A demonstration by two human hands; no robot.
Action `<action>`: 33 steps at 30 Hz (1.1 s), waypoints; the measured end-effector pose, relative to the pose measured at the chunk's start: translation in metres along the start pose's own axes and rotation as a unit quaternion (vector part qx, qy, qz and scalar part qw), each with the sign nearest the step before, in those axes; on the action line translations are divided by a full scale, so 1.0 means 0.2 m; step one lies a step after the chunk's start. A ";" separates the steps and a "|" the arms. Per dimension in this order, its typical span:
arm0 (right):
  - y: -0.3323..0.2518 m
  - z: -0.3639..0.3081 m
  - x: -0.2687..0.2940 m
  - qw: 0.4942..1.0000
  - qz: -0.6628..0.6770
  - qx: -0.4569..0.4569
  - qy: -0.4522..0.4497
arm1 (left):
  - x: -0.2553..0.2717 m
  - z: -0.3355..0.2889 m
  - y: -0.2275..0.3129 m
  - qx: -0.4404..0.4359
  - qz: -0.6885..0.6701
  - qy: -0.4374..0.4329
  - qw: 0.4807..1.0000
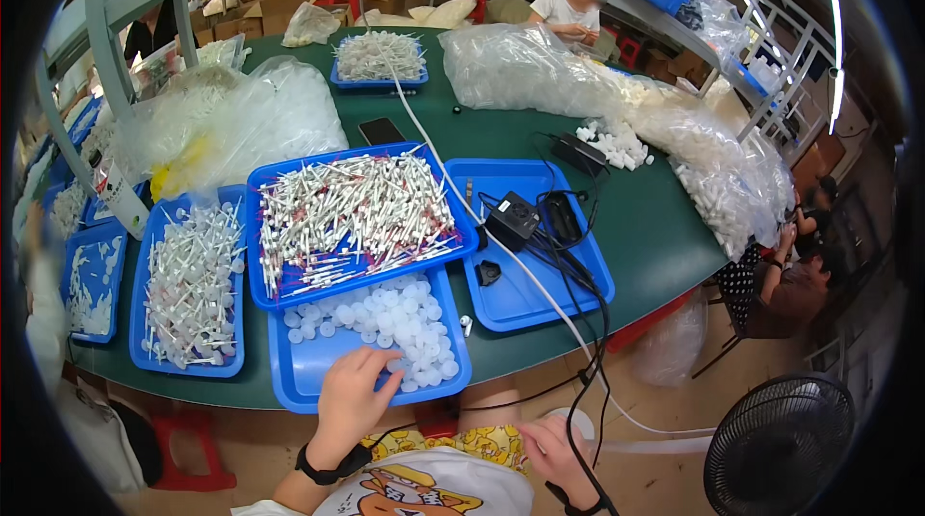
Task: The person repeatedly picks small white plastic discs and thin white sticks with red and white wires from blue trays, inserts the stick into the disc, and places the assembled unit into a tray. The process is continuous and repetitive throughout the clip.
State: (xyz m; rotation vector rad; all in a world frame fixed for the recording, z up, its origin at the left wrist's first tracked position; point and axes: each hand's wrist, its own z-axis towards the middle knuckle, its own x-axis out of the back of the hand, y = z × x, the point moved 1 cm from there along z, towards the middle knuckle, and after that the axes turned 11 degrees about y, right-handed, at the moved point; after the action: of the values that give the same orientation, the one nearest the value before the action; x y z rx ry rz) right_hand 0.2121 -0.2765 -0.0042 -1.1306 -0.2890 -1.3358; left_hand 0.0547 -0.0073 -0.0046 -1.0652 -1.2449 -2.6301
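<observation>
Inside the front tray [303, 371]: loose translucent discs [424, 343]. Left hand [353, 386] at the pile's near-left, thumb and finger narrowly apart; can't tell if a disc is pinched. Right hand [554, 450] off the tray's near right, fingers curled, contents unclear. Looks like disc picking; next move calls for isolating one. Stick tray [376, 271] overlaps the front tray's far side.

The left grip [353, 389] reaches forward, half-curled, back upward — the right grip [556, 450] sits lower, loosely bent.
</observation>
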 end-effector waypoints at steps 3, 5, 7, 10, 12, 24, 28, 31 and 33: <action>-0.15 0.35 -0.08 0.995 0.055 0.068 -0.044 | 0.01 -0.01 -0.01 -0.002 0.008 -0.002 1.000; -0.24 0.49 -0.15 0.992 0.077 0.085 -0.061 | 0.00 -0.01 -0.02 0.002 0.000 0.006 1.000; -0.27 0.57 -0.22 0.990 0.090 0.075 -0.075 | -0.01 -0.01 -0.02 0.001 0.004 0.019 1.000; -0.28 0.63 -0.25 0.992 0.104 0.037 -0.062 | -0.02 -0.03 -0.02 0.032 0.001 0.013 0.999; -0.26 0.64 -0.25 0.991 0.110 0.027 -0.072 | -0.02 -0.03 -0.02 0.018 0.024 0.033 0.999; -0.07 0.57 -0.22 0.993 0.077 -0.057 -0.065 | -0.01 0.00 0.00 0.029 0.030 0.019 0.999; -0.05 0.56 -0.23 0.995 0.068 -0.070 -0.033 | -0.02 0.00 -0.01 0.037 0.020 0.010 0.999; -0.03 0.55 -0.28 0.993 0.071 -0.094 0.008 | -0.02 0.00 -0.01 0.043 0.019 0.002 0.999; -0.02 0.57 -0.31 0.991 0.080 -0.107 0.030 | -0.02 -0.01 -0.01 0.048 0.020 -0.002 0.999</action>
State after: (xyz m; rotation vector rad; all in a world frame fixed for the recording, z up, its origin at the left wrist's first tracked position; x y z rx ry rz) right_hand 0.2381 -0.1498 0.0067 -1.2620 -0.0091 -1.2777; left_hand 0.0566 -0.0074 -0.0097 -1.0694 -1.3211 -2.5115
